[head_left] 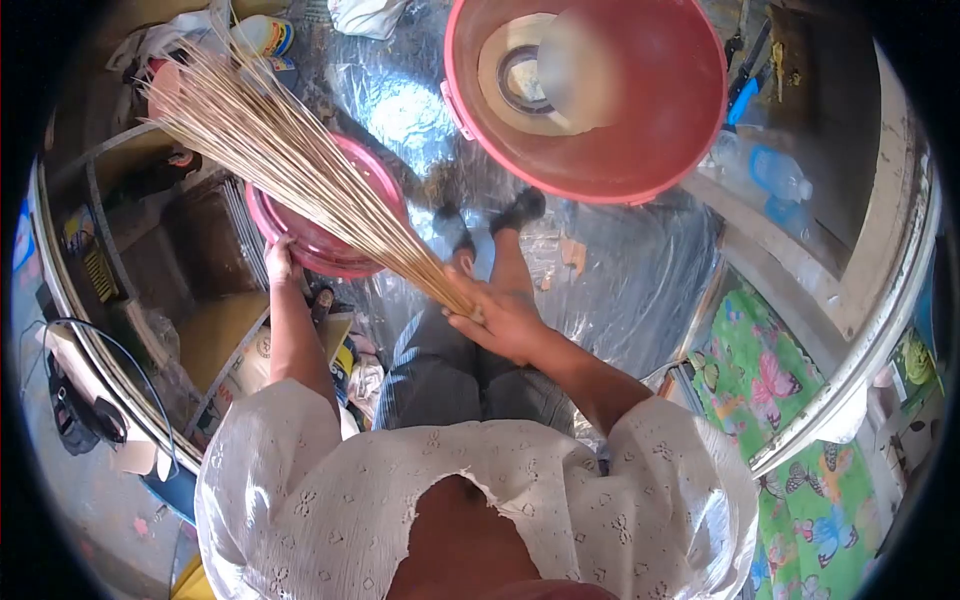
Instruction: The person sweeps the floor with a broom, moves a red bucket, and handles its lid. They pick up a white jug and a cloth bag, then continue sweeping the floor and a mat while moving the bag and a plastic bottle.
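My right hand [495, 318] is closed around the bound end of a stick broom [350, 210], a bundle of long pale thin sticks. Its loose ends fan out toward the upper left. Beneath the broom is a round, shallow pink plastic piece that looks like a lid [322, 252], partly covered by the sticks. Gripping its near rim is my left hand [283, 262], with the fingers partly hidden. Farther off stands a large pink plastic tub [640, 150], open at the top, with a pale layer and a dark ring at its bottom; a blurred spot hides part of the inside.
Shiny plastic sheeting [640, 270] covers the floor. At left is a wooden shelf unit [225, 320] with assorted items. Clear plastic bottles [780, 175] lie at the right, beyond a green butterfly-print cloth [760, 370]. A white container [262, 36] stands at the upper left.
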`<state>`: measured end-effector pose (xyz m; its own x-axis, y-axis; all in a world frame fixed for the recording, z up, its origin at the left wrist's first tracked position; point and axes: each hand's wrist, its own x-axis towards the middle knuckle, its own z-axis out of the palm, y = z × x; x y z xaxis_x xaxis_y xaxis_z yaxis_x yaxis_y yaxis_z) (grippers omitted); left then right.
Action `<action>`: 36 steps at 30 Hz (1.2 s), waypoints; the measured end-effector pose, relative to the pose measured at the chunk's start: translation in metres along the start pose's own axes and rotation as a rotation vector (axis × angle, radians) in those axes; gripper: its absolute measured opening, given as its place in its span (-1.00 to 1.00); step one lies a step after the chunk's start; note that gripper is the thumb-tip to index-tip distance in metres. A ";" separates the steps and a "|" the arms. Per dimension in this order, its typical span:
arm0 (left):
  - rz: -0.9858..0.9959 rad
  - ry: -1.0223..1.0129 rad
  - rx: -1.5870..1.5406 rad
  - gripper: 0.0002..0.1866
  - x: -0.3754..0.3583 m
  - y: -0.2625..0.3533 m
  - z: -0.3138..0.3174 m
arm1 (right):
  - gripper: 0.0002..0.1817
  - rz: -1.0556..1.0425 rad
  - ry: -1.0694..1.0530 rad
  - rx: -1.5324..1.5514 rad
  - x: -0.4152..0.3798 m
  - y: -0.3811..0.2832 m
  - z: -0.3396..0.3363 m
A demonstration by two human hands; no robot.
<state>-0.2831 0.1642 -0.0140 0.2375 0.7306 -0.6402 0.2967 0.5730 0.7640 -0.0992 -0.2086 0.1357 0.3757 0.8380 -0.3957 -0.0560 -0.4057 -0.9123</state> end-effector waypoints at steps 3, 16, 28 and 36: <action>0.011 0.043 -0.045 -0.59 -0.020 0.021 0.011 | -0.30 0.222 -0.242 0.173 0.016 0.113 0.054; 0.042 0.302 0.288 -0.68 -0.043 0.002 -0.002 | -0.29 0.084 0.105 -0.115 0.022 0.062 0.050; 0.150 0.132 0.144 -0.73 -0.116 0.073 0.026 | -0.39 0.611 0.006 0.474 -0.108 0.211 -0.006; -0.012 -0.266 -0.564 -0.26 -0.111 0.128 0.024 | -0.38 0.790 0.046 0.620 -0.166 0.232 -0.035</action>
<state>-0.2497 0.1473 0.1530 0.4808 0.6469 -0.5919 -0.2159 0.7416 0.6352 -0.1425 -0.4543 -0.0062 0.0579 0.3904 -0.9188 -0.7714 -0.5667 -0.2894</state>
